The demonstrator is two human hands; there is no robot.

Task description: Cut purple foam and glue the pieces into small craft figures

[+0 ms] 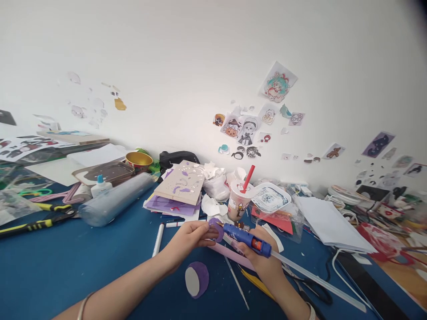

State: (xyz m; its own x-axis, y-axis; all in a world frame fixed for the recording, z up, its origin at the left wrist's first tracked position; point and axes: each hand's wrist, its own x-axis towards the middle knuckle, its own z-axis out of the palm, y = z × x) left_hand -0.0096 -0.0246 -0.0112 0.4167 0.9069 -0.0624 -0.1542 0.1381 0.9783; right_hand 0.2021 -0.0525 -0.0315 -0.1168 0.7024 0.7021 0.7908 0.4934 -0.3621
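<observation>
Between the fingers of my left hand point(193, 238) is a small purple cutout piece point(218, 232), pinched at its edge. My right hand point(265, 253) grips a blue hot glue gun point(245, 238), its nozzle at the purple piece; whether the two touch I cannot tell. From the gun's back a long translucent glue stick point(320, 280) runs toward the lower right. On the blue table below my hands lies a round purple and white cutout point(196, 280). A pink strip point(231, 258) and a thin white stick point(237, 284) lie under and beside my right hand.
Behind my hands stand a drink cup point(238, 202) with a red straw and a board point(182, 182) with purple scraps. A plastic roll point(116, 200), glue bottle point(100, 186) and pliers point(43, 220) lie left. White paper point(333, 222) and scissors point(296, 278) are right.
</observation>
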